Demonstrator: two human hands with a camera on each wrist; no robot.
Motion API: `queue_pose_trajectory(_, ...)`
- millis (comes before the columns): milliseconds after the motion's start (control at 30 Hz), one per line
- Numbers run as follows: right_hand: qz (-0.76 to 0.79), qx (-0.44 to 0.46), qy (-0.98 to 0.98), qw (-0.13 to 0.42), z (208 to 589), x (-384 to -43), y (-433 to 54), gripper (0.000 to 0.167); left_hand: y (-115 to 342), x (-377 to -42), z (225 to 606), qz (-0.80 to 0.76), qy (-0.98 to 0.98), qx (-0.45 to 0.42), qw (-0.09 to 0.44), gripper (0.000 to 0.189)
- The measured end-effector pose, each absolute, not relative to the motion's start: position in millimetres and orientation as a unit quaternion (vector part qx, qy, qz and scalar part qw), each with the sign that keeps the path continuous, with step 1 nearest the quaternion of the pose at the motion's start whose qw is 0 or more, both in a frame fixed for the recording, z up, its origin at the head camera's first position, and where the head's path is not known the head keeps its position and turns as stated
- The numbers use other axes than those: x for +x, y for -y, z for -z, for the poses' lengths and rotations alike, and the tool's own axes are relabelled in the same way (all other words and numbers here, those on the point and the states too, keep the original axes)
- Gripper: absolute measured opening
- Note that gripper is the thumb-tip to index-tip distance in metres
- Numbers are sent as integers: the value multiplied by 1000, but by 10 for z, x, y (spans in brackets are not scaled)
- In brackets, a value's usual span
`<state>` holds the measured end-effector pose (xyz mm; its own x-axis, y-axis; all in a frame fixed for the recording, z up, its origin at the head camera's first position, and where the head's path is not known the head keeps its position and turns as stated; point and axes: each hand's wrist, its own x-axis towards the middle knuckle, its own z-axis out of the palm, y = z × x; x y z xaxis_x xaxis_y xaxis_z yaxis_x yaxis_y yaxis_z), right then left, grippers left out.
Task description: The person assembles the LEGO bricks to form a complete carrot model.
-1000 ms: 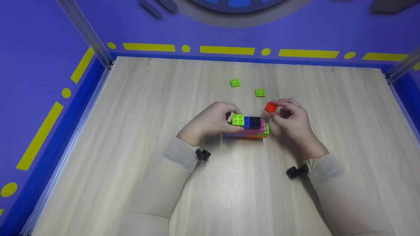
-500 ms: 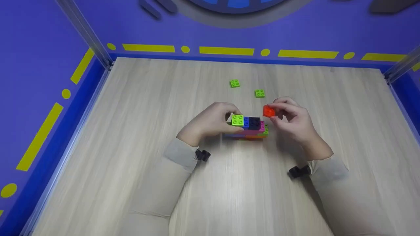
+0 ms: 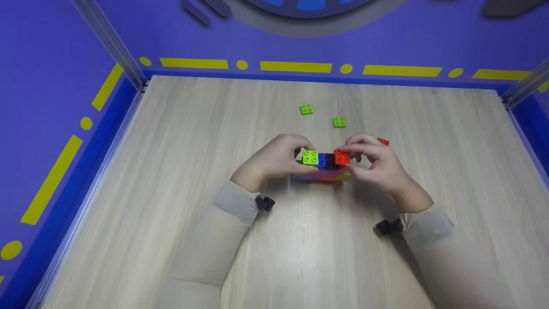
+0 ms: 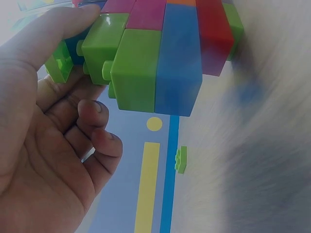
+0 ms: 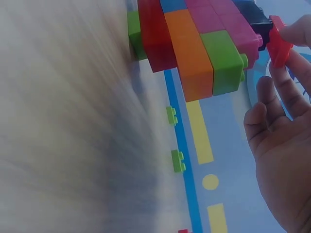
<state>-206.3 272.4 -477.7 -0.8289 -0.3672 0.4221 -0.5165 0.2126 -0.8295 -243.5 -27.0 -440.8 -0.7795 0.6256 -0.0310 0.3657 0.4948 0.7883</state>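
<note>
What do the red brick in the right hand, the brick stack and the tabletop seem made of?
Red brick: probably smooth plastic, from its even colour and studs.
Brick stack: likely plastic too, glossy, with flat faces and crisp edges.
Tabletop: wood or woodgrain laminate, soft sheen; grain shows, can't tell which.

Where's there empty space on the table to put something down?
The table is bare left of the left hand and between the sleeves. It's crowded by the brick stack and right hand, with two green bricks and a red brick beyond.
</note>
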Motion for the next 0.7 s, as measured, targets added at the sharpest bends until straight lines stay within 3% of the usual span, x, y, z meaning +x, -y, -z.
queue_pose_trajectory(700,-537,279,793,67,4745,-2025,-2672,37,275,-2449,4428,-416,-846,293,158,32)
